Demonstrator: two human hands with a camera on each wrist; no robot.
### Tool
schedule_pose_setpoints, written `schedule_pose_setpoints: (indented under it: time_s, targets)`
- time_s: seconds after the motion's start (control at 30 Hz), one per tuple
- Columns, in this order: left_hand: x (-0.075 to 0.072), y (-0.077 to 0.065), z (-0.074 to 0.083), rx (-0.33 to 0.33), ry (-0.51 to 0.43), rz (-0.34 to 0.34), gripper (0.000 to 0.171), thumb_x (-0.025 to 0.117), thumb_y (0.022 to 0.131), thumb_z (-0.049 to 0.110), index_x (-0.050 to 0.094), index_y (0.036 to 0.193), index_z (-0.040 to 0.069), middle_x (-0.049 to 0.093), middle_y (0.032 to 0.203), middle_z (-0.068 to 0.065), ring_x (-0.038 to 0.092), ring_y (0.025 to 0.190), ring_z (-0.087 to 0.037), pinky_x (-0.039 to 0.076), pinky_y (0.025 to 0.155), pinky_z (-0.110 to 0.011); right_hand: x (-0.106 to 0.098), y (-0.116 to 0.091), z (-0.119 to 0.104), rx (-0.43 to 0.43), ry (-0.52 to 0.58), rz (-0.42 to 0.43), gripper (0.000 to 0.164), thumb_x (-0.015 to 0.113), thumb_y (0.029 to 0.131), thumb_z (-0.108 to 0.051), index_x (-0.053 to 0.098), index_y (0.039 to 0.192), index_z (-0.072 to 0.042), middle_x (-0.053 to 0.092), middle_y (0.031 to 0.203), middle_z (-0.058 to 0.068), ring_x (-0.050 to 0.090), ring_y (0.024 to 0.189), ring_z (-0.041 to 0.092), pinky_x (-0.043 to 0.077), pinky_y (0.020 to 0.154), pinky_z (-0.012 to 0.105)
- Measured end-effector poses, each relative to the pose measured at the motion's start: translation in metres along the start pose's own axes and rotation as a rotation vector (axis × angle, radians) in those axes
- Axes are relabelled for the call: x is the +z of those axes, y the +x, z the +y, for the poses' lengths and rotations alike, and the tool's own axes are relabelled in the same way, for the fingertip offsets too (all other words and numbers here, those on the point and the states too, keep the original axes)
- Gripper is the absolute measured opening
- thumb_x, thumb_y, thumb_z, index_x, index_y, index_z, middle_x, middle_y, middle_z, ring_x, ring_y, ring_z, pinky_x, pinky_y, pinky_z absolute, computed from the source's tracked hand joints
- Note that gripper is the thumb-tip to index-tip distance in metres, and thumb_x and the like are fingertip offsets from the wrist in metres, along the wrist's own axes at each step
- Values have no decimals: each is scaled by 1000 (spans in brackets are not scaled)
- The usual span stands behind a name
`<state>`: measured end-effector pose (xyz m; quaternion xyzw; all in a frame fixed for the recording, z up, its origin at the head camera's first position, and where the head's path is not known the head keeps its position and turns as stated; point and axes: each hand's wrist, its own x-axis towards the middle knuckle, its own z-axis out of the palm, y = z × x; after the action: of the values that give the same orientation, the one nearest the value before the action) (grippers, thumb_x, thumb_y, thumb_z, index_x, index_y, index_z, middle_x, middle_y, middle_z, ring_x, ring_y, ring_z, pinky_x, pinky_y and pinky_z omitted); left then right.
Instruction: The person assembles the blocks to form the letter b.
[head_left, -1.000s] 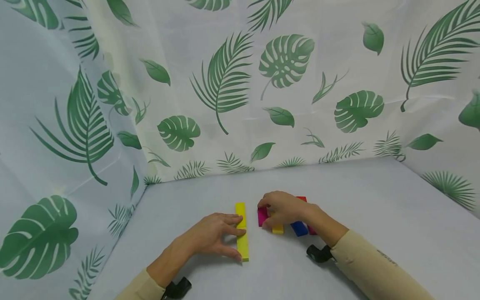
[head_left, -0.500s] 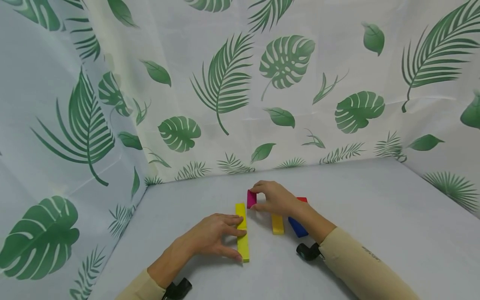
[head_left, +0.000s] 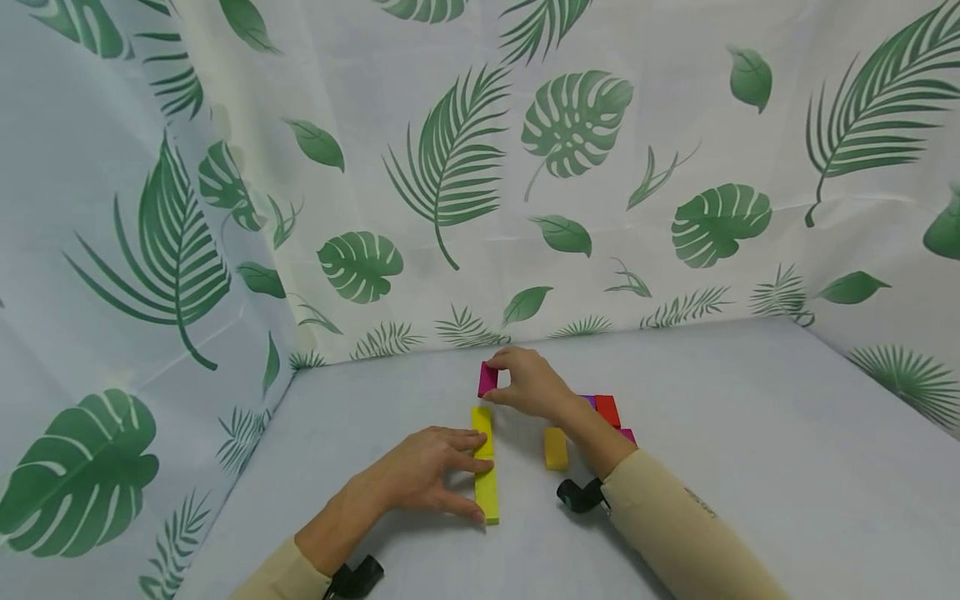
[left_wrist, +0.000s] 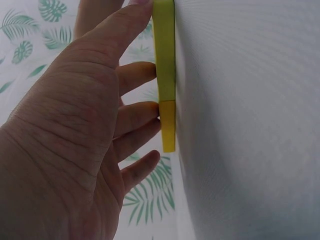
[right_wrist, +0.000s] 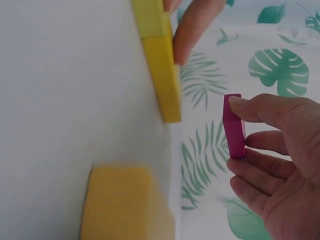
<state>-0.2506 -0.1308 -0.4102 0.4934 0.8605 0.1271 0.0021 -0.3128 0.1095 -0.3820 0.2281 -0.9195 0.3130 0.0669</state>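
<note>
Two yellow blocks lie end to end in a line: a darker yellow one (head_left: 481, 422) farther away and a greenish-yellow one (head_left: 487, 500) nearer. My left hand (head_left: 420, 468) rests its fingertips on their tops, fingers spread and fairly straight; in the left wrist view the thumb is at the greenish-yellow block (left_wrist: 165, 55). My right hand (head_left: 531, 383) pinches a magenta block (head_left: 487, 379) between thumb and fingers, just beyond the far end of the line. The right wrist view shows this magenta block (right_wrist: 235, 132) held above the table surface.
Right of the line lies an orange-yellow block (head_left: 556, 450). Past the right forearm are a red block (head_left: 608, 411), a purple block (head_left: 589, 401) and another magenta block (head_left: 628, 435), partly hidden. A leaf-print curtain (head_left: 465, 292) borders the table's back and sides.
My right hand has lifted the magenta block from beside the orange-yellow one and carried it left and away, beyond the yellow line. The right forearm now hides the blue block. My left hand stays put.
</note>
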Motion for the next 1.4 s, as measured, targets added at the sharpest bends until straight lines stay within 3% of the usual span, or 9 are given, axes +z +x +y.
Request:
schedule_pose_setpoints:
  time_s: [0.57,1.17,1.4]
  targets:
    - [-1,0,1,-19,-16,-9,68,73,82,72,71,135,29,56,154,-1,51,146,-15,43,120,-46,14,10,-8,78,65,-30,51,86,87,-22,70,133,-6,72,124,7,66,114,31,61,94,37]
    - [-2,1,1,14,-2,13,67,75,82,71,73,133,28,59,152,-3,53,144,-16,45,119,-44,29,8,8,17,22,-49,45,82,91,-19,71,132,-4,68,137,12,61,128,32,52,111,48]
    - [0,0,-1,20,0,21,67,75,81,71,73,133,28,59,151,-3,53,144,-16,45,119,-44,31,6,7,24,25,-44,46,82,91,-19,70,132,-3,66,139,15,60,129,35,51,112,50]
